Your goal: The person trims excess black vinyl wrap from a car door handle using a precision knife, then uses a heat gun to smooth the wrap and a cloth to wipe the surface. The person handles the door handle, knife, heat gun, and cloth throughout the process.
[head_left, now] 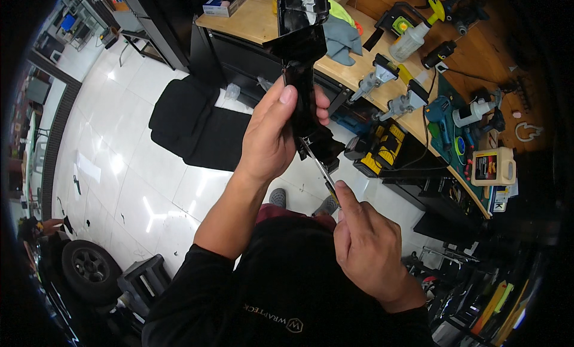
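While the right hand (373, 248) has its grip closed on a slim metal tool (321, 169), index finger laid along it, the tool's tip sits at the lower end of a glossy black part (303, 90); can't tell if they touch. Left hand (270, 129) has its grip wrapped around that part's middle, holding it up above the tiled floor (134, 159). Beyond, wooden surface (248, 19) carries a grey cloth (342, 41), yellow-headed spray bottle (408, 44) and beige jug (501, 170).

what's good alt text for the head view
A person's left hand grips a glossy black molded part while the right hand holds a slim metal-bladed tool at its lower end. Beyond is a wood-topped workbench with spray bottles.
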`<state>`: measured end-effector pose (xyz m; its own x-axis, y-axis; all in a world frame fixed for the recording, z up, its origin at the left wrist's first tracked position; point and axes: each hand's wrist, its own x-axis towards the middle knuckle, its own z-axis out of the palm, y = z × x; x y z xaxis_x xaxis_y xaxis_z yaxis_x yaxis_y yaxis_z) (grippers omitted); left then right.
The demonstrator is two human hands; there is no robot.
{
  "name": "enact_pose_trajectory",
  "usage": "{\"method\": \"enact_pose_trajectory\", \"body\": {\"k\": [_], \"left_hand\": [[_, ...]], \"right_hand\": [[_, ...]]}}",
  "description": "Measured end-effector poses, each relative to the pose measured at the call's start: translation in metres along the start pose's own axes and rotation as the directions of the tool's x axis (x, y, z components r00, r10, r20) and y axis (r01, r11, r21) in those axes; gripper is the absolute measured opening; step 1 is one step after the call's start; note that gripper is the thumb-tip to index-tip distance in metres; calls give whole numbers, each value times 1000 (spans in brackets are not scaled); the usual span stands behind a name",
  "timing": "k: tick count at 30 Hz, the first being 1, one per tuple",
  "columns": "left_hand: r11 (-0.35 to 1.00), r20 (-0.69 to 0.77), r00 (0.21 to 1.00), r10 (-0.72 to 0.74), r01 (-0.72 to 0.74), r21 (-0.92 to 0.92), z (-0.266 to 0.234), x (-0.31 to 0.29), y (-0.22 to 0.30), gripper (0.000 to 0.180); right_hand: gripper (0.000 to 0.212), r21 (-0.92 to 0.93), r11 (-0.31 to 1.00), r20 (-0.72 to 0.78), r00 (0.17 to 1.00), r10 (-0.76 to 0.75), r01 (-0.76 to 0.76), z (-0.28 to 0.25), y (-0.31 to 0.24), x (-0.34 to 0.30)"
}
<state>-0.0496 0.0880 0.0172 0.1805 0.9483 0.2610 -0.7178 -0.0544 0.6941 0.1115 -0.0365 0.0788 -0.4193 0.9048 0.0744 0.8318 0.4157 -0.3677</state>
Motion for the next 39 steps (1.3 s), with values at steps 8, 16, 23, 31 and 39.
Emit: {"method": "enact_pose_trajectory", "body": {"k": [8,16,23,31,39], "left_hand": [[999,-31,999,-25,26,46,-4,2,-4,39],[995,-14,999,-40,41,90,-2,4,-6,40],[991,-19,998,-54,56,124,-3,2,-8,42],[958,-57,997,-46,61,281,-3,-3,-6,41],[955,-71,996,-57,76,288,-6,-4,-4,42]], "right_hand": [[45,45,998,-51,998,49,-46,3,-4,7],[45,20,998,-63,996,64,-63,7,0,7],[46,-26,997,-38,997,74,-75,4,-4,8],[59,-106,992,104,992,74,-63,-2,-8,9],[59,-111,993,124,990,65,-51,-1,-8,11]]}}
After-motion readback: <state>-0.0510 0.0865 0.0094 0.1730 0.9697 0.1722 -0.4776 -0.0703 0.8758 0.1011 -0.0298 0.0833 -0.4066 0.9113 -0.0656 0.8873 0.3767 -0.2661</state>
